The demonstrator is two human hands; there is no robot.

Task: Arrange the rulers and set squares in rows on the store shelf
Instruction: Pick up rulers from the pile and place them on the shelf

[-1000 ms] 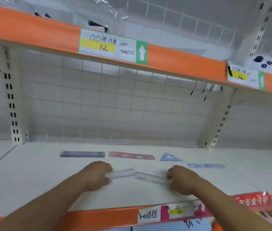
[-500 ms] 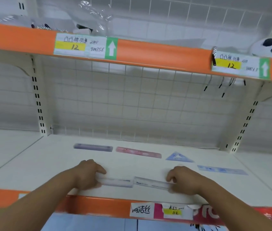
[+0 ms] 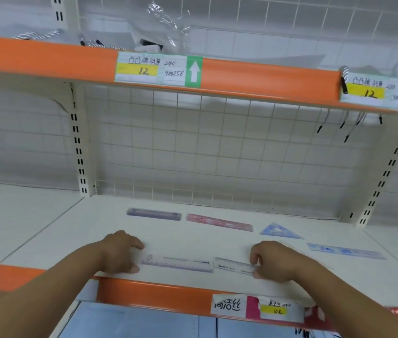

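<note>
Two clear rulers lie end to end near the front of the white shelf [image 3: 46,240]. My left hand [image 3: 117,252] pinches the left end of the left clear ruler [image 3: 178,263]. My right hand [image 3: 273,261] pinches the right end of the right clear ruler [image 3: 232,264]. Behind them runs a back row: a purple ruler [image 3: 154,214], a pink ruler [image 3: 218,222], a blue set square [image 3: 279,231] and a pale blue ruler [image 3: 345,251] further right.
An orange shelf lip [image 3: 154,295] with price tags [image 3: 257,307] runs along the front. A wire grid back panel [image 3: 217,152] closes the rear. The upper orange shelf [image 3: 46,59] overhangs, with black hooks [image 3: 344,125] hanging at right.
Both clear rulers have come down flat on the shelf and now line up end to end in a front row. The camera has shifted right and tilted up a little.
</note>
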